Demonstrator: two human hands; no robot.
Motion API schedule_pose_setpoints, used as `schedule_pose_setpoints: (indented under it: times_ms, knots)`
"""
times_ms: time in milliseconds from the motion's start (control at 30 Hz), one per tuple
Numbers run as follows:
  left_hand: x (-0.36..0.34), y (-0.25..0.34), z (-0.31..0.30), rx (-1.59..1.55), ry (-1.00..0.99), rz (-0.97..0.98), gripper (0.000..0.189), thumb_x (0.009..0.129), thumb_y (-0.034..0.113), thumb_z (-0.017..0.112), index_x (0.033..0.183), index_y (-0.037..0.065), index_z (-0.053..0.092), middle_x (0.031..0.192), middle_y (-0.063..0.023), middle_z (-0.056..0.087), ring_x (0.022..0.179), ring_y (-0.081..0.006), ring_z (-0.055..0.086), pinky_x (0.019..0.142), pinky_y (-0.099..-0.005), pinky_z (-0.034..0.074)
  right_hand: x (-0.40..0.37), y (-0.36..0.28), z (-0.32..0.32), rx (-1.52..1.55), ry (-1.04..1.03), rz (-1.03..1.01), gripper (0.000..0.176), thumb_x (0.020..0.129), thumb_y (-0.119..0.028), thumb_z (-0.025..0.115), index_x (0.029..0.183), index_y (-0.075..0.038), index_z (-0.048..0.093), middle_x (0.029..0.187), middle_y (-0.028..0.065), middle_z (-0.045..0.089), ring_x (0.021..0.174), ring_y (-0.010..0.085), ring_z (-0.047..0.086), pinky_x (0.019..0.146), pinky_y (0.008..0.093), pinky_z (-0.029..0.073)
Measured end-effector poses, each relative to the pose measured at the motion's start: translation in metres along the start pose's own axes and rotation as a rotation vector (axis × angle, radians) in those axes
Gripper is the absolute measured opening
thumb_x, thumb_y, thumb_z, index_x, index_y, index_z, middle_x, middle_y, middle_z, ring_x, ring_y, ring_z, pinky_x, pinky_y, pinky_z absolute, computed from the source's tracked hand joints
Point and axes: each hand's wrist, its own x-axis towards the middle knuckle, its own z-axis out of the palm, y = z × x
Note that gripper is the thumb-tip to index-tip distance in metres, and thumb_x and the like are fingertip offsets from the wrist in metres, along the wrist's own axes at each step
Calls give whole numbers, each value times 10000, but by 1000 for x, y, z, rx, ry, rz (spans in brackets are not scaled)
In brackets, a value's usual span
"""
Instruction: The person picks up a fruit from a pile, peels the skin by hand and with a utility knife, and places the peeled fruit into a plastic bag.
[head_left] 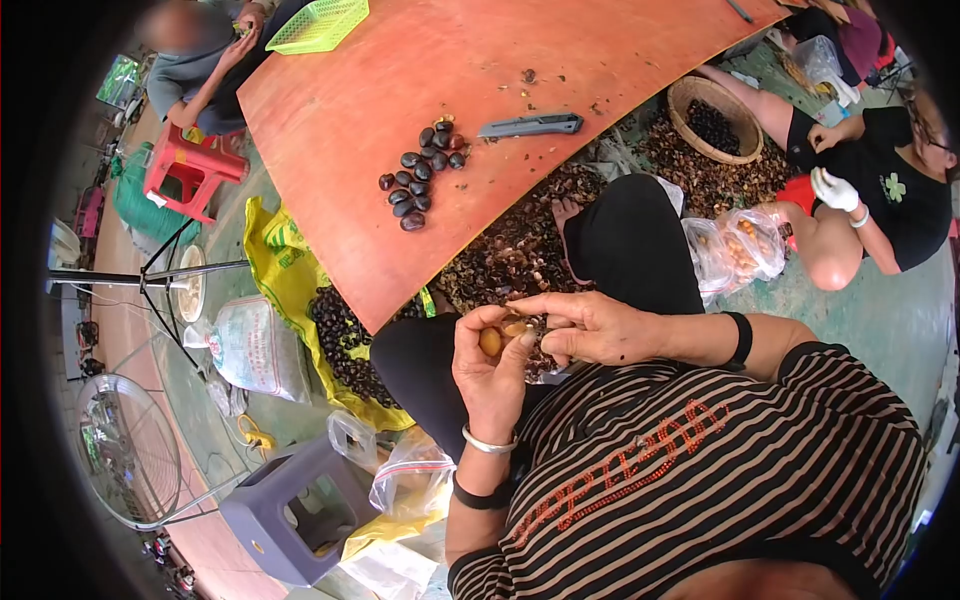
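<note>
In front of my striped shirt, my left hand (492,370) is closed around peeled yellow nut kernels. One kernel (490,341) shows in the curl of its fingers, and a second one (514,327) sits nearer the thumb tip. My right hand (592,326) meets it from the right, its index finger reaching over the second kernel and its thumb bent in below. What the right fingertips pinch is too small to make out. Beyond my hands, dark glossy nuts (421,172) lie grouped on the reddish board (330,190), near a grey utility knife (531,126).
Brown shell scraps (510,245) cover the floor under the board. A yellow sack (268,240) of dark nuts lies left of my knee, near a grey stool (290,510). At right are a wicker basket (680,95), a bag of yellow kernels (745,240) and a person (885,185) wearing a white glove.
</note>
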Motion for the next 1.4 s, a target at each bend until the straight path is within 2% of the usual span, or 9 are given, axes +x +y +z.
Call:
schedule_pose_setpoints:
  times_ms: [467,567,733,900,967,1067,1200,1333,1400]
  knots:
    - [-5,-4,-3,62,-32,-50,270,818,-31,620,1066,18,524,947,-14,521,796,-66,506,714,-186,448,6,32,0,347,292,228,451,932,-164,456,1370,-93,374,671,-27,442,499,23,338,404,160,274]
    - [-2,-3,-5,-23,-26,-96,304,839,-24,592,1120,25,489,965,-29,537,800,-71,503,697,-191,439,-2,17,1,328,249,216,445,931,-169,465,1356,-75,375,681,-19,464,507,25,367,422,162,303]
    - [0,-6,-2,149,-10,39,351,833,-57,577,1154,22,460,980,-36,539,832,-87,506,748,-206,434,0,23,11,30,168,-126,434,911,-153,496,1309,-38,368,695,4,525,555,37,462,478,194,381]
    - [-2,-8,-4,283,-17,83,319,835,-60,572,1136,7,493,993,-40,553,878,-90,528,797,-212,435,1,20,6,61,100,-69,436,913,-126,481,1326,-56,359,680,-1,523,530,32,447,466,186,372]
    - [-1,-8,-5,294,-2,71,284,842,-56,562,1117,0,518,986,-42,562,890,-88,544,811,-214,441,-2,13,4,355,38,68,431,920,-120,465,1334,-70,356,659,-13,508,503,23,414,450,167,347]
    - [-2,-11,-7,229,-2,-2,282,852,-50,551,1128,7,533,991,-45,572,885,-95,544,795,-217,448,-5,13,6,487,66,96,424,926,-120,460,1337,-79,367,652,-18,497,488,18,388,436,152,325]
    - [3,-10,-4,-311,37,-138,260,874,1,547,1126,57,523,1005,-66,579,805,-117,534,703,-215,438,-9,8,11,397,127,20,409,925,-118,466,1327,-82,402,671,-11,505,511,20,406,456,153,336]
    - [13,-8,-18,-562,106,-269,156,892,99,551,1042,92,509,961,-65,573,765,-142,517,625,-223,421,-8,16,3,238,90,-50,419,914,-134,480,1325,-74,426,669,-11,522,572,34,459,515,174,384]
    - [27,0,-37,-661,69,-342,140,906,219,548,988,111,511,909,-53,557,748,-131,503,551,-217,398,1,26,-14,-109,158,-6,441,912,-146,479,1337,-53,404,674,7,553,597,62,505,554,212,433]
